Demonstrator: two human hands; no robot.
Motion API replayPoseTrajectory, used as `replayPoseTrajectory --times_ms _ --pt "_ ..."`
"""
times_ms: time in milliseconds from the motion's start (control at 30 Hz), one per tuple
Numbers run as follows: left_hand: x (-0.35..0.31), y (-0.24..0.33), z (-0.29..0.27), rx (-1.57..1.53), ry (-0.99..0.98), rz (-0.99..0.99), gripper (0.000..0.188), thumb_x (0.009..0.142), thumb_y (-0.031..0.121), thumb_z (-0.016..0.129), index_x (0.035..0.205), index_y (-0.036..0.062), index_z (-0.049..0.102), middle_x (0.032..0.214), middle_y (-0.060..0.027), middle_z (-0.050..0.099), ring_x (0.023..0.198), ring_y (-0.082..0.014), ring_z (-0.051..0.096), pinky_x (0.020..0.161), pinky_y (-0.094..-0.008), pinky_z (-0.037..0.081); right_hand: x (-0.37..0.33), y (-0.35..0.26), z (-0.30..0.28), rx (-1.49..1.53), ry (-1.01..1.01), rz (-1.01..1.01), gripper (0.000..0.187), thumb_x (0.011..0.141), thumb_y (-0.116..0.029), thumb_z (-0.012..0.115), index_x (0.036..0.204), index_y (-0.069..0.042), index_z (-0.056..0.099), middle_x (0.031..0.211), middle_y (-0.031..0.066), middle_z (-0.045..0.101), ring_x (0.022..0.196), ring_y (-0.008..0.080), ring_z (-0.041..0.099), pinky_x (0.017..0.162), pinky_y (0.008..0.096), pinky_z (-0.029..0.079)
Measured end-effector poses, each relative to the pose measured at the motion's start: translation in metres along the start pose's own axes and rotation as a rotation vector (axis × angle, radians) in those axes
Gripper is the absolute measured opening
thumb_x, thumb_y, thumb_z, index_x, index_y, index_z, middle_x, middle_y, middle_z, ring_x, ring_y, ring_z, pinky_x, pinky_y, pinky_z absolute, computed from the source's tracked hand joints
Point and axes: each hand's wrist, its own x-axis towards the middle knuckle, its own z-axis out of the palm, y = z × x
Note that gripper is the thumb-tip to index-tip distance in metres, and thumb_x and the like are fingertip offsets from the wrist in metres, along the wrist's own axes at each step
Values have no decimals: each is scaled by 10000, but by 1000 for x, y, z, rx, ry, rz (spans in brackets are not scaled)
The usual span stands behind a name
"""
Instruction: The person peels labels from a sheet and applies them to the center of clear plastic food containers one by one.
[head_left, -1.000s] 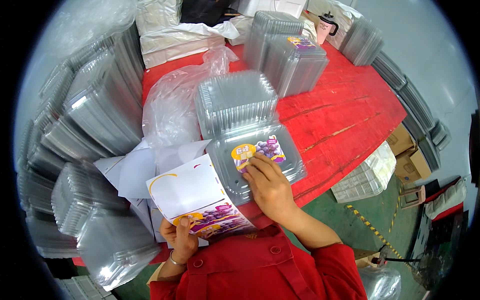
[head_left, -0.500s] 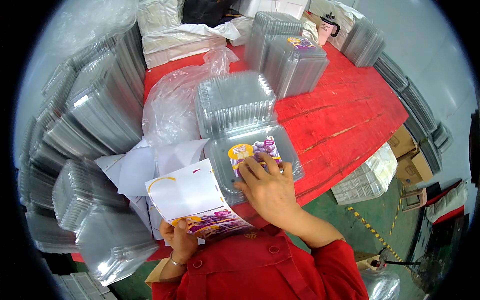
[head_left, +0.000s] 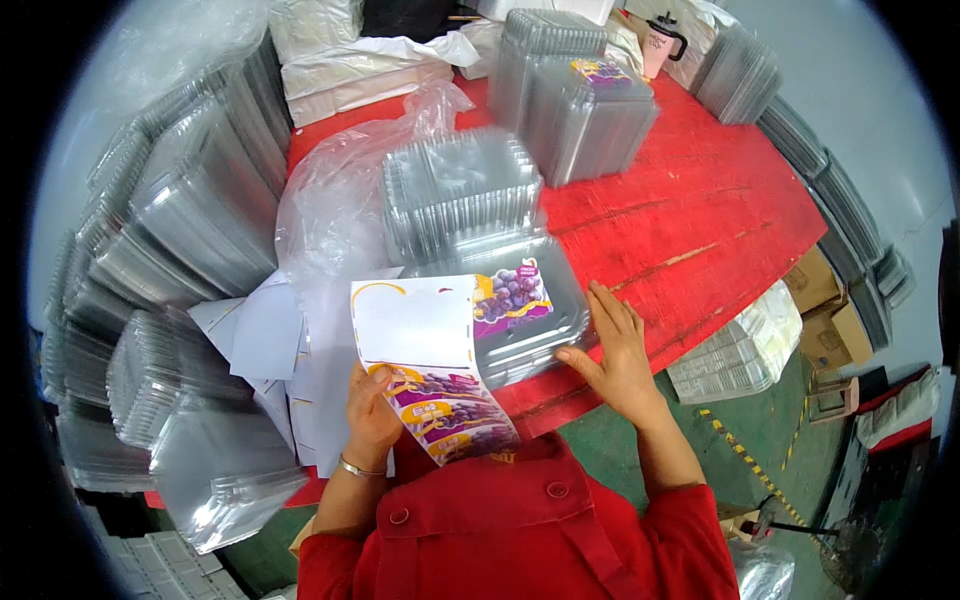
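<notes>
My left hand [head_left: 372,412] pinches the left edge of a sticker sheet [head_left: 450,412] with thumb and fingers. Its upper part is bare white backing; below are rows of purple and yellow grape labels. The sheet overlaps the left side of a clear plastic clamshell container [head_left: 535,352], whose open lid half carries a grape label [head_left: 515,298]. Part of that label is hidden behind the sheet. My right hand [head_left: 622,355] rests at the container's right corner, fingers stretched along the side and thumb apart at the near edge.
Stacked clear containers [head_left: 462,190] stand just behind, with taller stacks [head_left: 590,115] farther back on the red table [head_left: 690,200]. Many more stacks [head_left: 200,190] crowd the left. White backing sheets [head_left: 268,335] and a clear plastic bag [head_left: 335,215] lie between. A pink tumbler [head_left: 660,45] stands far right.
My right hand has left the label on the lid and moved right to the container's corner. My left hand has raised the sticker sheet and shifted it right, over the container.
</notes>
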Motion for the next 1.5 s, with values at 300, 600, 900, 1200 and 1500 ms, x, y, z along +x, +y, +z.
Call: replayPoseTrajectory --times_ms 300,600,900,1200,1500 --pt "-4 -1 14 88 80 15 450 823 168 578 1214 -19 456 1159 -155 569 1042 -246 579 908 -363 454 0 -2 -7 38 63 -44 728 796 -367 674 1304 74 394 1402 212 352 1288 359 351 1052 496 249" --pt "-16 -1 21 72 219 153 469 795 235 582 1189 -2 489 1114 -134 592 1016 -263 584 907 -372 451 10 6 -4 461 150 61 638 751 -234 744 1277 13 480 1185 189 555 1097 323 505 957 405 354" --pt "-42 10 -12 -83 80 102 633 784 297 601 1306 -11 421 1251 -196 527 1144 -371 514 1003 -486 367 42 -7 -18 1047 232 68 566 883 -144 611 1375 -7 367 1124 100 584 1049 165 516 911 308 391" --pt "29 41 76 313 -12 73 218 919 130 554 1073 -20 596 1000 -49 611 923 -83 568 790 -247 474 83 -32 -16 977 190 -357 668 884 -121 557 1443 -23 204 1344 179 431 1209 210 447 955 344 373" --pt "39 29 82 554 -164 93 227 861 70 627 1078 5 637 1271 -89 497 1160 -172 474 971 -311 380 99 -67 -30 1447 3 58 318 869 -15 608 1173 30 526 993 84 658 866 106 619 738 229 504"
